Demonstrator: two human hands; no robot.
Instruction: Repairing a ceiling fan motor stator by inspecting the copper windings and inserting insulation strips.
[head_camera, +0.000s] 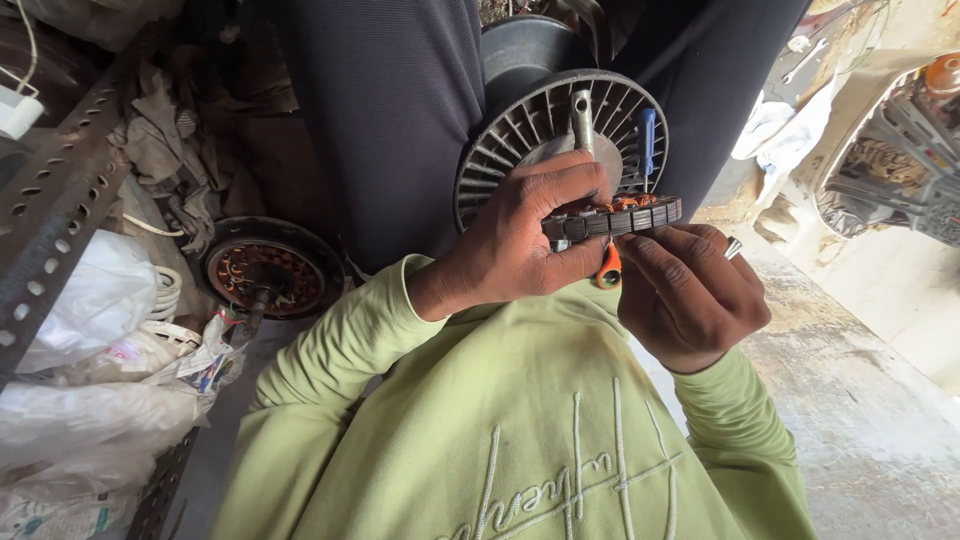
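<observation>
My left hand (520, 235) grips a flat round motor stator (625, 215) with dark laminations and copper windings, held edge-on in front of my chest. My right hand (690, 295) is closed just below the stator's right side around a small orange-handled tool (608, 268), and a metal tip (733, 247) pokes out above its fingers. Right behind the stator sits a grey ribbed fan motor housing (540, 125) with a metal shaft (582, 115) and a blue piece (648, 140) on it, resting on my dark trousers.
A second motor with copper windings (265, 272) lies at the left by rags. A perforated metal rack (50, 200) and white plastic bags (90, 300) fill the left edge. More motor parts (890, 170) stand at the right on a worn concrete surface (860, 400).
</observation>
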